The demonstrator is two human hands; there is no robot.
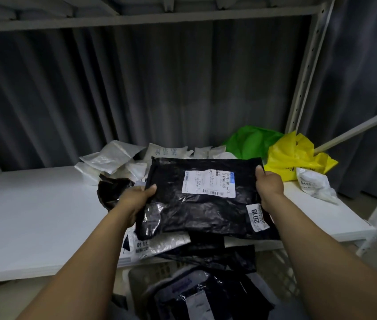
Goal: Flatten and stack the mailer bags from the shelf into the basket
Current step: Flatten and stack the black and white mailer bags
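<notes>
Reaching up from the bottom edge, 2 bare forearms end in 2 hands that hold 1 black mailer bag (pixel 201 211) flat at the centre of the frame, above the front edge of the white shelf (pixel 32 215). On its left edge the left hand (pixel 136 197) grips with the thumb on top; at the upper right corner the right hand (pixel 269 183) pinches it the same way, fingers hidden underneath. The bag carries 2 white labels. Bottom centre, 1 white lattice basket (pixel 282 271) holds dark mailers, count unclear. Under the held bag lie 1 grey mailer (pixel 159 243) and 1 black one overhanging the shelf. Behind: 1 crumpled black bag (pixel 111 190), a heap of pale bags (pixel 111 158), 1 green bag (pixel 252 140), 1 yellow bag (pixel 293 155) and 1 white bag (pixel 314 183).
</notes>
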